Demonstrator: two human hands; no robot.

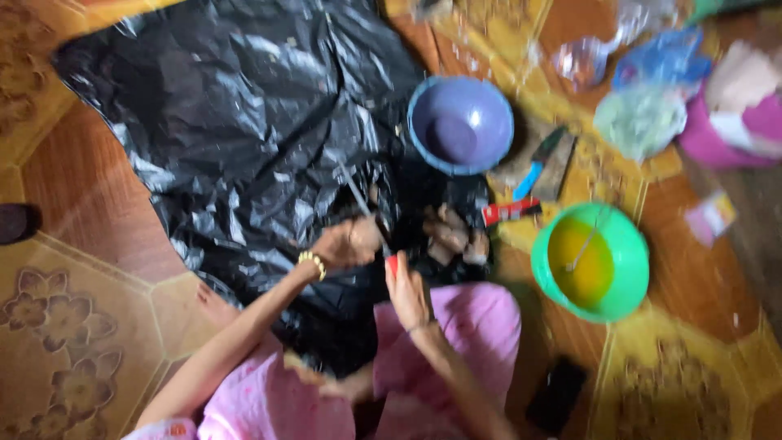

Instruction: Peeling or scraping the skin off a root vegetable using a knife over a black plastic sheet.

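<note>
Hands meet low centre, over the black plastic sheet [236, 122] spread on the patterned floor [73, 342]. Person is seated, pink-clad knees at the bottom edge, both forearms reaching forward and converging.

Left hand [346, 243]: forearm comes in from lower left, gold bracelet [312, 262] at the wrist, fingers curled shut around something small. Frame is motion-blurred, so cannot tell what that thing is.

Right hand [406, 292]: forearm rises from lower right, wrist nearly straight, fingers wrapped tight on the red handle of a knife [368, 213]. Blade runs up and left from the fist, passing just beside the left hand's knuckles, tip over the sheet.

Brown chunks [450, 235] lie on the sheet just right of the hands, near a red packet [509, 212].

Other items:
- purple-blue bowl [461, 124] at the sheet's right edge, above the hands
- green bowl [591, 261] with yellow liquid and a spoon, right of the hands, on bare floor
- blue-handled tool [533, 171] between the two bowls
- plastic bags [652, 90] top right, well apart
- dark phone-like slab [555, 395] by the right knee
</note>
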